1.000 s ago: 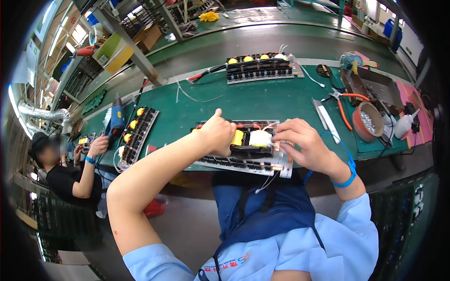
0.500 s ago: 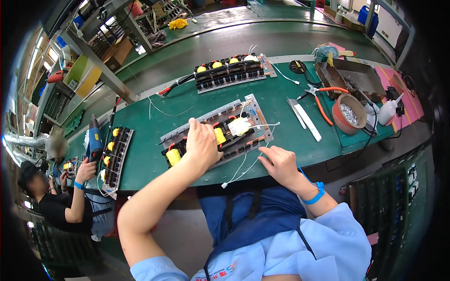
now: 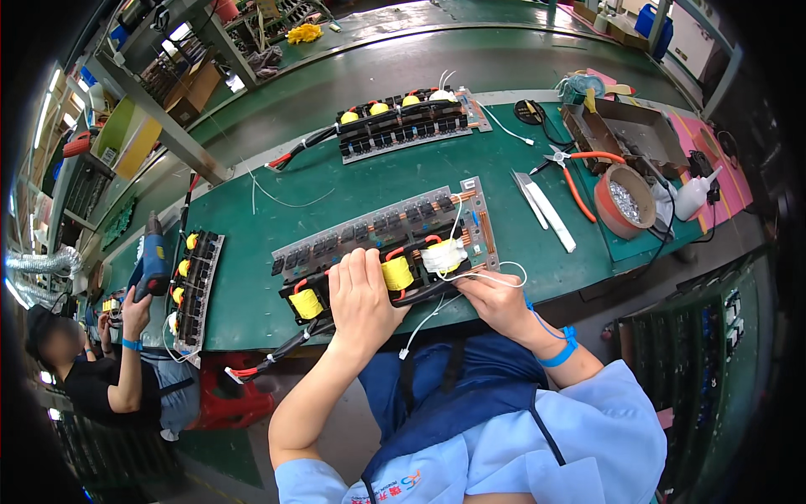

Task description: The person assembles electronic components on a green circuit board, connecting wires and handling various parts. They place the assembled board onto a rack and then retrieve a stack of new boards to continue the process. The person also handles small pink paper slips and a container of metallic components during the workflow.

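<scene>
A circuit board assembly [image 3: 369, 231] lies tilted near the bench's front edge, with black components along the far side and yellow-wrapped coils [image 3: 398, 274] along the near side. My left hand [image 3: 363, 290] is closed around the coil row, between two yellow coils. At the row's right end, one coil is covered by white wrapping [image 3: 445, 257]. Just below it, my right hand [image 3: 495, 298] pinches a thin white wire [image 3: 514, 277] that loops by its fingers; the fingertips are partly hidden. A white connector [image 3: 404, 354] dangles in front of the bench.
Behind lies a second board assembly [image 3: 403, 126], and another [image 3: 200, 290] stands at left, where a co-worker holds a blue heat gun [image 3: 154, 260]. On the right are tweezers [image 3: 529, 197], a white strip [image 3: 554, 223], orange-handled pliers [image 3: 579, 193] and a round container [image 3: 625, 202] of small metal parts.
The board's near side has swung toward me, and its cable bundle now shows at the front edge. My left hand shifted its hold; my right hand moved in to the wire beside the white wrapping.
</scene>
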### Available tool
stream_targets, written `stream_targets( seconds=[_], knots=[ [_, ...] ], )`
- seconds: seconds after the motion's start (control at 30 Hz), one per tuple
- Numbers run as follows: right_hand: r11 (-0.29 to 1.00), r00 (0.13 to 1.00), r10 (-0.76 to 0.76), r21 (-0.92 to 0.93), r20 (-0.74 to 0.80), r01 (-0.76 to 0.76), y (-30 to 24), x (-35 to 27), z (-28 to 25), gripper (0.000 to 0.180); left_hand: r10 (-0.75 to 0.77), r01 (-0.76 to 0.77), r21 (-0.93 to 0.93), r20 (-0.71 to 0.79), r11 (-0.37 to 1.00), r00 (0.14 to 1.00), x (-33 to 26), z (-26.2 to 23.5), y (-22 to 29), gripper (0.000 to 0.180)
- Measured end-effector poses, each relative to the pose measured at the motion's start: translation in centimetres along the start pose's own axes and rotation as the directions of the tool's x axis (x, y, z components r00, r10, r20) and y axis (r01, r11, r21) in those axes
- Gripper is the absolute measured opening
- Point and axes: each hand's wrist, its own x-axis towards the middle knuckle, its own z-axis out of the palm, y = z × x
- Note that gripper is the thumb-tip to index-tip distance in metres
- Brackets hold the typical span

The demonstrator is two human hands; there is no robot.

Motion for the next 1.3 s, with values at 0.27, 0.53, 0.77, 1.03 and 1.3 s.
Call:
stream_targets(
  seconds=[0.27,0.53,0.77,1.03,1.3],
  knots=[
    [0.962,0.973,-0.230,-0.153,-0.005,0.227,0.2,-0.3,-0.1,0.007,-0.012,0.013,0.018,-0.045,1.000,0.999,-1.1,0.0,0.6,0.065],
    [0.939,0.950,-0.305,-0.146,0.065,0.312,0.4,-0.8,-0.8,0.007,0.013,0.002,0.120,-0.120,0.993,0.993,-2.6,0.2,1.1,0.065],
    [0.946,0.960,-0.276,-0.159,0.051,0.281,0.1,-0.5,-0.7,0.007,-0.008,0.015,0.061,-0.110,0.998,0.994,-2.3,0.2,0.9,0.066],
    [0.978,0.985,-0.164,-0.124,0.059,0.170,-0.5,-0.3,-0.7,0.007,-0.005,0.014,0.069,-0.133,0.997,0.991,-2.5,0.4,1.0,0.065],
    [0.989,0.992,-0.128,-0.075,-0.017,0.127,-0.2,-0.7,-0.5,0.010,-0.012,0.019,0.053,-0.126,0.998,0.992,-2.3,0.4,1.0,0.064]
  ],
)
